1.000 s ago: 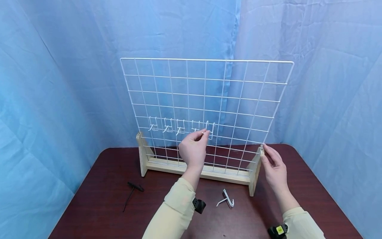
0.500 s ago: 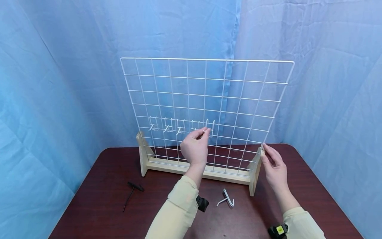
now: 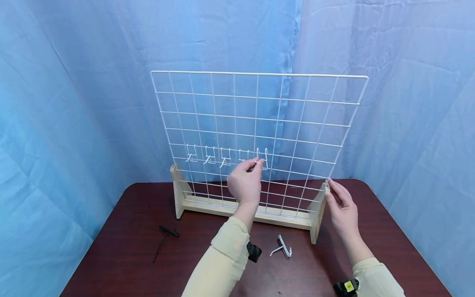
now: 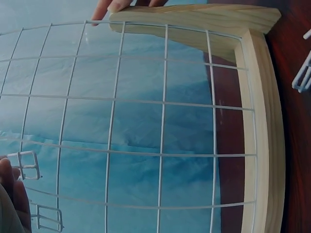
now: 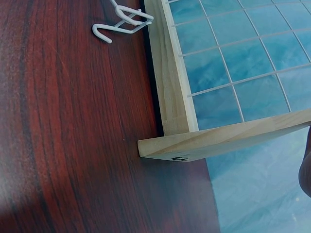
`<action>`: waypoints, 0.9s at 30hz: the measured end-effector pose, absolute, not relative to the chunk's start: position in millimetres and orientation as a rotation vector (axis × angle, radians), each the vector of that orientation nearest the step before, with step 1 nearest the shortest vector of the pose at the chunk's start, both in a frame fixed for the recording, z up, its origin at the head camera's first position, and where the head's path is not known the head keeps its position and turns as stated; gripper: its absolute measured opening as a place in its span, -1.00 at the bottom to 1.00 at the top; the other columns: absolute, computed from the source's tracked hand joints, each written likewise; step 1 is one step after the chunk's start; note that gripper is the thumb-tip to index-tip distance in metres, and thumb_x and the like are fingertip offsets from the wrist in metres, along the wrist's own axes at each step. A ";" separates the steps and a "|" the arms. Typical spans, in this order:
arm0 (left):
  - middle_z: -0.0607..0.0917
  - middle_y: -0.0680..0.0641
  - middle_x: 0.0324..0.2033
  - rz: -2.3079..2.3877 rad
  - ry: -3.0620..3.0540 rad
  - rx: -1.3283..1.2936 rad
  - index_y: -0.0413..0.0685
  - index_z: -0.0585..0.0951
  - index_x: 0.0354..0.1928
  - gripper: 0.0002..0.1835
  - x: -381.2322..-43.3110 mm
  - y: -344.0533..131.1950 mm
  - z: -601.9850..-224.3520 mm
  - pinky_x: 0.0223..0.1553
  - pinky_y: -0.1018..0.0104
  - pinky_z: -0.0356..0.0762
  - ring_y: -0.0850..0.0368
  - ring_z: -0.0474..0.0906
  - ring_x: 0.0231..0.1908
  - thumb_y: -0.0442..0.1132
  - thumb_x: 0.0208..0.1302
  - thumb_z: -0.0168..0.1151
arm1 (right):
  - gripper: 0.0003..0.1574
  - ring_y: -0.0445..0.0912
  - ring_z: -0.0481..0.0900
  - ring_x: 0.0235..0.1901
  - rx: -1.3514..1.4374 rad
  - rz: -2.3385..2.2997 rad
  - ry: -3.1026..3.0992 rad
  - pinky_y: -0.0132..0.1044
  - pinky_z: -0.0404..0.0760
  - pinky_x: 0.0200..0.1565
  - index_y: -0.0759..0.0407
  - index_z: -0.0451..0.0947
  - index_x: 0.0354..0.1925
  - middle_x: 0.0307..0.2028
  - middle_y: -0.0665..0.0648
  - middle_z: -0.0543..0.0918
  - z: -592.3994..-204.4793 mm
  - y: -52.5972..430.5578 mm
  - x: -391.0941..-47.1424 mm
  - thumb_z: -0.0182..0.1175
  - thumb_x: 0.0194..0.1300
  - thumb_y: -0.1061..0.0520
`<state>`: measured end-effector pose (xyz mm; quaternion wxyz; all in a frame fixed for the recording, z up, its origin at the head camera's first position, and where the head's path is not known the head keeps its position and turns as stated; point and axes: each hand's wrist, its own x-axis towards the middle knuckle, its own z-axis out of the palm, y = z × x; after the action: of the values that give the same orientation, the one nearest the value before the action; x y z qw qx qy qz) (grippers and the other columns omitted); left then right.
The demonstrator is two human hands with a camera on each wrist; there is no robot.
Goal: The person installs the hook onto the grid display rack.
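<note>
In the head view a white wire grid panel (image 3: 285,99) stands upright in a wooden stand (image 3: 248,211). My left hand (image 3: 245,181) pinches a white wire hook (image 3: 266,159) at the middle of the grid, its two top loops at a horizontal wire. Several similar white hooks (image 3: 209,158) hang in a row to its left. My right hand (image 3: 343,208) holds the top of the stand's right upright (image 3: 318,210), beside the grid's edge. The left wrist view shows the pinched hook (image 4: 28,166) with my left fingertips (image 4: 7,172) on it.
A loose white hook (image 3: 283,247) lies on the dark red table (image 3: 122,247) in front of the stand. Farther left lies a black hook (image 3: 165,239) with a long prong. Blue curtains (image 3: 92,103) enclose the table behind and at both sides.
My left hand has shifted slightly right with the hook, which first rises a little against the grid. My right hand keeps its hold on the upright.
</note>
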<state>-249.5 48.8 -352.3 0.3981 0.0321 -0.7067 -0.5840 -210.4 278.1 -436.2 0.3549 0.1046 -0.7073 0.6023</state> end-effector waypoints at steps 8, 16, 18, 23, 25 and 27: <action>0.78 0.11 -0.44 -1.425 -1.889 0.032 0.08 0.83 -0.29 -0.86 -247.2 45.7 -360.3 -0.52 0.38 0.48 0.32 0.64 -0.54 -0.16 0.05 0.53 | -0.54 -0.35 0.51 0.07 0.271 1.557 -1.826 -0.56 0.47 0.05 0.63 0.40 0.18 0.10 -0.15 0.54 -436.0 278.0 -210.6 0.06 0.30 0.58; 0.79 0.12 -0.39 -1.449 -1.937 0.006 0.06 0.83 -0.24 -0.80 -244.4 38.9 -371.6 -0.47 0.36 0.51 0.29 0.65 -0.49 -0.18 0.04 0.54 | -0.55 -0.36 0.51 0.06 0.277 1.540 -1.825 -0.57 0.47 0.04 0.66 0.39 0.16 0.09 -0.16 0.54 -435.4 277.5 -210.1 0.06 0.29 0.59; 0.79 0.13 -0.39 -1.452 -1.950 0.008 0.06 0.83 -0.24 -0.80 -243.8 37.4 -375.8 -0.47 0.37 0.51 0.29 0.65 -0.48 -0.16 0.04 0.55 | -0.55 -0.35 0.51 0.06 0.279 1.539 -1.826 -0.57 0.47 0.04 0.66 0.39 0.16 0.10 -0.16 0.54 -435.5 277.6 -210.3 0.06 0.29 0.59; 0.78 0.15 -0.40 -1.466 -1.971 0.003 0.08 0.83 -0.23 -0.81 -242.3 34.2 -386.8 -0.47 0.38 0.51 0.31 0.65 -0.48 -0.14 0.06 0.53 | -0.54 -0.36 0.51 0.07 0.276 1.539 -1.829 -0.58 0.47 0.04 0.65 0.39 0.17 0.09 -0.16 0.54 -435.9 278.1 -210.4 0.06 0.30 0.58; 0.78 0.15 -0.39 -1.467 -1.986 0.004 0.08 0.83 -0.23 -0.81 -242.5 32.5 -391.2 -0.45 0.38 0.53 0.31 0.65 -0.47 -0.14 0.07 0.53 | -0.54 -0.37 0.51 0.06 0.265 1.541 -1.831 -0.58 0.47 0.03 0.64 0.40 0.17 0.09 -0.18 0.54 -436.0 278.1 -210.3 0.07 0.30 0.58; 0.78 0.14 -0.39 -1.455 -2.009 0.002 0.09 0.83 -0.23 -0.81 -242.6 30.3 -395.2 -0.44 0.38 0.54 0.31 0.65 -0.46 -0.14 0.07 0.52 | -0.54 -0.37 0.51 0.06 0.259 1.541 -1.833 -0.59 0.47 0.03 0.63 0.41 0.17 0.10 -0.19 0.54 -436.2 278.1 -210.3 0.07 0.30 0.58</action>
<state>-242.6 30.3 -395.2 0.3243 0.0009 -0.7661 -0.5549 -210.3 278.1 -436.2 0.3583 0.1004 -0.7104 0.5974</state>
